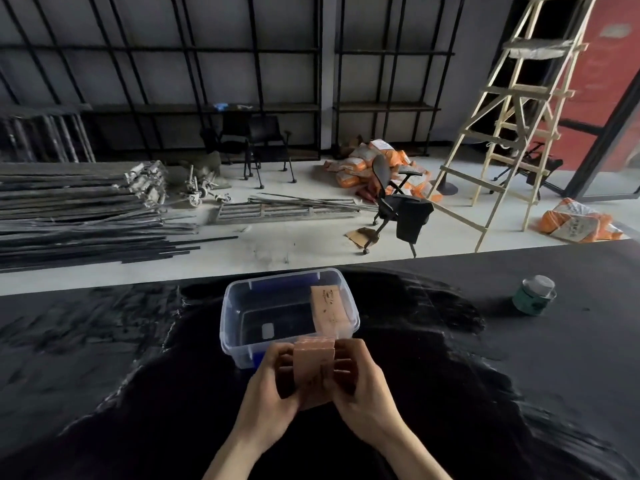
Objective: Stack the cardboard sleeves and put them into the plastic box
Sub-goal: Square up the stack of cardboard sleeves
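A clear plastic box point(235, 327) stands on the black table in front of me. Inside it, along its right side, lies a stack of brown cardboard sleeves point(329, 311). Just in front of the box's near wall I hold a second bundle of cardboard sleeves point(313, 367) upright between both hands. My left hand point(268, 386) grips its left side and my right hand point(362, 384) grips its right side. The fingers hide the bundle's lower edges.
A green glass jar point(534, 295) stands on the table at the far right. The black table cover point(104, 358) is wrinkled and shiny. Beyond the table's far edge are metal bars, an office chair, a wooden ladder and orange sacks on the floor.
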A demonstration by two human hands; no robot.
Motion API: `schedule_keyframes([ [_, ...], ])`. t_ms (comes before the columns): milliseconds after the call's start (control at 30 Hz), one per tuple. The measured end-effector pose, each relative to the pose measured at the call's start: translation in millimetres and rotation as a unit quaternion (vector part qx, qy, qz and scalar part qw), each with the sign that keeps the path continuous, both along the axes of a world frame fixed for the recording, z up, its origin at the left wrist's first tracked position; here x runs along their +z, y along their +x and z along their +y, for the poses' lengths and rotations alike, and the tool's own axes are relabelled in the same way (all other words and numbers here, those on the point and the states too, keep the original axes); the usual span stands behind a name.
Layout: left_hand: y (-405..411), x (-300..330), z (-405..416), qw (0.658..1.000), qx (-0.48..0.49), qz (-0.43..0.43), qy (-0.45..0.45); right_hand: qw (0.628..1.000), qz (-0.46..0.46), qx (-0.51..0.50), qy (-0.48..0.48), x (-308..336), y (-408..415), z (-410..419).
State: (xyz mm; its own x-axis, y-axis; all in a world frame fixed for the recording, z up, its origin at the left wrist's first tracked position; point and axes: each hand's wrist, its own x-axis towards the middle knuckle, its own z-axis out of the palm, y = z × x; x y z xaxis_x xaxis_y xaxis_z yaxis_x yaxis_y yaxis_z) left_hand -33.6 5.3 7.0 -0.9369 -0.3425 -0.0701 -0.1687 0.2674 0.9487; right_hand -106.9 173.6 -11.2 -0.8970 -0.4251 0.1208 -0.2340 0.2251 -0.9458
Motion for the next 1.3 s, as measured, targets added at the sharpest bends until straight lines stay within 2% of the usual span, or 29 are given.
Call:
schedule_keyframes([
  [167,25.5,-9.2,-13.8,0.999,0.01,0.0,-0.037,0.999,-0.018,0.01,-0.03,-6.9,24.0,-21.1],
  [300,30.3,-7.8,-14.9,0.999,-0.002,-0.036,0.0,0.994,-0.09,0.038,-0.047,-14.1,36.2,-34.2],
  [367,31.1,-1.5,-5.5,1.0,-0.016,-0.016,0.016,0.988,-0.133,0.05,-0.063,-12.2,38.6,-37.3],
  [433,31.2,5.2,4.9,0.991,-0.014,-0.013,0.133,0.982,-0.16,0.054,-0.088,-4.8,42.4,-39.8],
  [500,33.0,-0.2,13.0,0.979,-0.017,-0.009,0.201,0.973,-0.188,0.05,-0.126,0.3,44.5,-41.9],
  [600,31.1,-14.8,17.3,0.984,0.023,-0.001,0.179,0.963,-0.211,0.032,-0.166,0.9,48.8,-49.5],
  [667,34.4,-13.4,16.7,0.98,0.007,0.026,0.198,0.958,-0.223,-0.003,-0.183,-0.1,51.5,-54.7],
  [733,35.1,-8.1,16.9,0.972,0.005,0.018,0.233,0.95,-0.24,-0.035,-0.195,-2.2,52.0,-57.8],
  [833,38.2,-15.5,7.7,0.967,-0.003,0.02,0.256,0.957,-0.221,-0.06,-0.179,-5.6,51.2,-62.9],
  [967,34.4,-12.3,5.1,0.945,0.118,0.042,0.301,0.963,-0.19,-0.094,-0.168,-6.9,49.0,-67.1],
  [1100,19.6,-2.1,21.5,0.927,0.244,0.025,0.284,0.944,-0.259,-0.116,-0.168,-13.2,49.6,-72.2],
  [1200,8.6,0.9,28.1,0.92,0.284,0.014,0.269,0.927,-0.304,-0.131,-0.174,-12.0,51.9,-75.0],
  [1300,4.4,12.0,28.7,0.9,0.268,0.029,0.343,0.93,-0.313,-0.095,-0.169,-10.6,51.8,-76.2],
])
